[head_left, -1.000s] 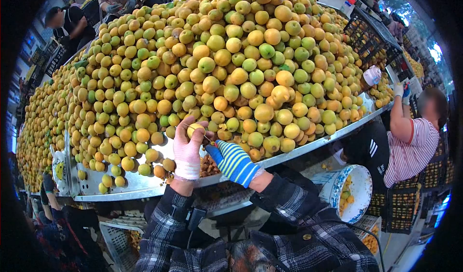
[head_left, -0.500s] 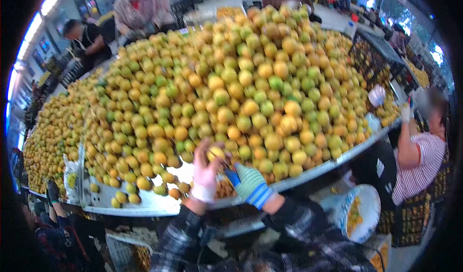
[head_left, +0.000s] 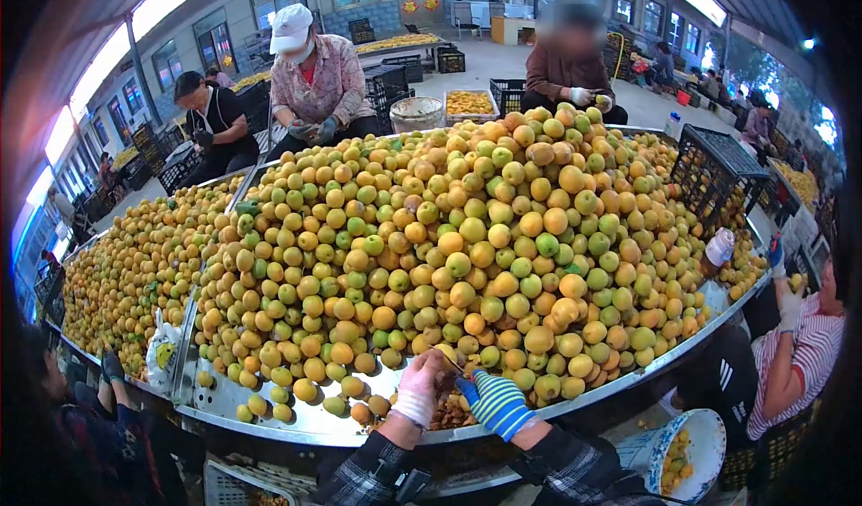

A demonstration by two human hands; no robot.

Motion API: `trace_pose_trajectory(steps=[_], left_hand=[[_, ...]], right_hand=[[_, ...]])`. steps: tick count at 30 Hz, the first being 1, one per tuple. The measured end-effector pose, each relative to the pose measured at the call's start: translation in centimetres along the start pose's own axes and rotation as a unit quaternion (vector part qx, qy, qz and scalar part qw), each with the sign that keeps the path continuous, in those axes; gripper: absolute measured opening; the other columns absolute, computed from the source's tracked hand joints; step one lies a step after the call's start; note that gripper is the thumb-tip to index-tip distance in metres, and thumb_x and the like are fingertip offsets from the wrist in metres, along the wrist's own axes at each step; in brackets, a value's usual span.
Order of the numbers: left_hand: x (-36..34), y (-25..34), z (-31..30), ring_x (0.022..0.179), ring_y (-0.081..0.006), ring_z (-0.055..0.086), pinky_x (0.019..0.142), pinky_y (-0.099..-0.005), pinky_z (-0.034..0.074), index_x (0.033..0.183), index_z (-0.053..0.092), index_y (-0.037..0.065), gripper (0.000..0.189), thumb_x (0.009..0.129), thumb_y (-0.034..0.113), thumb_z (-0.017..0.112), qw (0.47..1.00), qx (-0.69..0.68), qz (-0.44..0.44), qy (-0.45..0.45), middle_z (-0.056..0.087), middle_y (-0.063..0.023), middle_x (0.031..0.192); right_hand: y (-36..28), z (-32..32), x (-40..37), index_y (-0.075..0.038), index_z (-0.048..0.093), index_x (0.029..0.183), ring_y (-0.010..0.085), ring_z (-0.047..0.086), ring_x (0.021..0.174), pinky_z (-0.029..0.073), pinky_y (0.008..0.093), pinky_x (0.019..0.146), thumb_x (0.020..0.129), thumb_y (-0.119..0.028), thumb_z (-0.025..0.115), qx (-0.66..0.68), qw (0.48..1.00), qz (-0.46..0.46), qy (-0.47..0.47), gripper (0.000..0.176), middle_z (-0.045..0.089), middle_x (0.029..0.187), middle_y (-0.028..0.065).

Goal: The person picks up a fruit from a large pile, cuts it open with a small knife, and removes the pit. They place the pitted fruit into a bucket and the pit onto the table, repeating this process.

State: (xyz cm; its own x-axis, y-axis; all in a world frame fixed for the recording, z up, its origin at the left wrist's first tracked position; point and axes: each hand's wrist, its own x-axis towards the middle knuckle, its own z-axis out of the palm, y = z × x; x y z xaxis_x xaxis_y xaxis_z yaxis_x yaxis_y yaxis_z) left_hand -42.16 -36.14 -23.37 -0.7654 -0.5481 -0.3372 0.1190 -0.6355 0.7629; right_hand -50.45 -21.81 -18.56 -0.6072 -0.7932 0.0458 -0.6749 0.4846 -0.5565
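Near the front edge of a metal table [head_left: 296,423], my two hands are close together. My left hand [head_left: 422,386], with a white wrap at the palm and wrist, has its fingers closed round a yellow fruit [head_left: 446,354]. In a striped blue, green and yellow glove, my right hand [head_left: 499,401] is closed on a small tool with a blue handle [head_left: 468,389]; its thin end reaches to the fruit. Behind the hands rises a large pile of yellow-green fruit [head_left: 431,228]. Brown scraps [head_left: 453,413] lie between and below my hands.
A blue-and-white bucket [head_left: 642,452] with fruit pieces stands at lower right, beside a person in stripes [head_left: 795,362]. A grey crate [head_left: 238,484] is at lower left. Across the table are other people, a black crate [head_left: 718,169] and a white bucket [head_left: 417,114].
The view has tilted up, showing more of the room. My left fingers have closed in round the fruit from a more spread pose, and my right hand remains beside them with the tool.
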Motion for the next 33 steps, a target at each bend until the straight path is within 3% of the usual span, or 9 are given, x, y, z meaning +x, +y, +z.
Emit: trace_pose_trajectory(steps=[10,15,20,22,26,28,29,30,33], left_hand=[[0.0,0.2,-0.1,0.074,-0.0132,0.062,0.065,-0.0259,0.051,0.109,0.056,-0.001,0.038,0.093,0.033,0.059,0.955,0.263,0.107,0.087,0.069,-0.0078,0.09],[-0.9,1.7,0.5,0.077,-0.0123,0.062,0.067,-0.0274,0.05,0.111,0.059,-0.006,0.051,0.084,0.036,0.07,0.95,0.263,0.133,0.101,0.069,-0.0102,0.087],[-2.4,3.3,2.1,0.075,-0.011,0.061,0.067,-0.0258,0.049,0.105,0.06,-0.004,0.037,0.086,0.028,0.067,0.945,0.275,0.163,0.071,0.068,-0.009,0.083],[-2.3,3.2,1.9,0.077,-0.0104,0.06,0.068,-0.0253,0.049,0.108,0.06,-0.003,0.036,0.086,0.025,0.066,0.948,0.275,0.144,0.066,0.067,-0.0077,0.085],[-2.3,3.1,1.6,0.078,-0.0093,0.059,0.069,-0.0244,0.048,0.115,0.058,-0.001,0.035,0.087,0.019,0.063,0.949,0.27,0.158,0.04,0.066,-0.006,0.087],[-1.5,2.7,0.6,0.076,-0.0084,0.057,0.07,-0.0227,0.047,0.12,0.057,0.0,0.034,0.088,0.014,0.06,0.949,0.28,0.145,0.001,0.064,-0.0043,0.087],[-1.6,2.7,0.4,0.074,-0.0082,0.055,0.068,-0.0221,0.046,0.123,0.055,0.002,0.036,0.089,0.013,0.057,0.948,0.273,0.164,-0.027,0.063,-0.0033,0.085],[-1.2,2.3,0.3,0.073,-0.0089,0.055,0.066,-0.0218,0.045,0.126,0.053,0.002,0.038,0.09,0.012,0.055,0.963,0.208,0.162,-0.063,0.063,-0.0041,0.087],[-2.1,3.4,1.7,0.079,-0.0206,0.064,0.068,-0.0276,0.052,0.128,0.045,-0.003,0.042,0.091,0.015,0.054,0.978,0.128,0.152,-0.059,0.065,-0.0168,0.095]], right_hand=[[-1.4,0.6,0.7,-0.001,0.059,0.085,0.04,0.062,0.062,0.048,0.0508,0.056,0.092,-0.036,0.052,-0.017,0.999,-0.006,-0.035,0.036,0.061,0.065,0.023],[-1.6,1.3,0.7,0.001,0.062,0.093,0.0443,0.062,0.081,0.049,0.0503,0.07,0.095,-0.039,0.049,0.125,0.988,0.026,-0.081,0.042,0.063,0.081,0.0277],[-1.9,2.2,-0.2,0.003,0.063,0.1,0.0435,0.062,0.083,0.048,0.0466,0.07,0.098,-0.028,0.047,0.285,0.954,0.039,-0.088,0.035,0.063,0.085,0.0294],[-2.1,2.3,-0.3,-0.005,0.06,0.085,0.0136,0.051,0.049,0.039,0.0306,0.044,0.099,-0.029,0.047,0.5,0.846,0.142,-0.122,0.031,0.053,0.059,0.0016],[-1.6,1.6,-0.5,-0.007,0.06,0.085,0.0057,0.045,0.048,0.036,0.0245,0.043,0.099,-0.036,0.047,0.566,0.777,0.191,-0.198,0.034,0.047,0.058,-0.0053],[-1.9,1.0,-0.6,-0.006,0.061,0.09,0.0145,0.053,0.051,0.042,0.0304,0.046,0.098,-0.03,0.048,0.445,0.87,0.114,-0.178,0.029,0.054,0.062,0.0017],[0.9,5.6,-0.5,-0.004,0.062,0.096,0.0276,0.06,0.06,0.047,0.0392,0.054,0.096,-0.021,0.048,0.181,0.965,-0.188,0.028,0.022,0.062,0.073,0.0116],[1.2,5.5,-0.3,-0.007,0.055,0.122,0.042,0.062,0.075,0.048,0.0502,0.065,0.091,-0.018,0.05,0.215,0.967,-0.122,-0.066,0.033,0.065,0.086,0.0228],[-1.4,1.1,-0.2,-0.002,0.065,0.099,0.0434,0.062,0.084,0.048,0.0484,0.072,0.098,-0.039,0.047,0.262,0.963,-0.014,-0.053,0.041,0.065,0.085,0.0256]])
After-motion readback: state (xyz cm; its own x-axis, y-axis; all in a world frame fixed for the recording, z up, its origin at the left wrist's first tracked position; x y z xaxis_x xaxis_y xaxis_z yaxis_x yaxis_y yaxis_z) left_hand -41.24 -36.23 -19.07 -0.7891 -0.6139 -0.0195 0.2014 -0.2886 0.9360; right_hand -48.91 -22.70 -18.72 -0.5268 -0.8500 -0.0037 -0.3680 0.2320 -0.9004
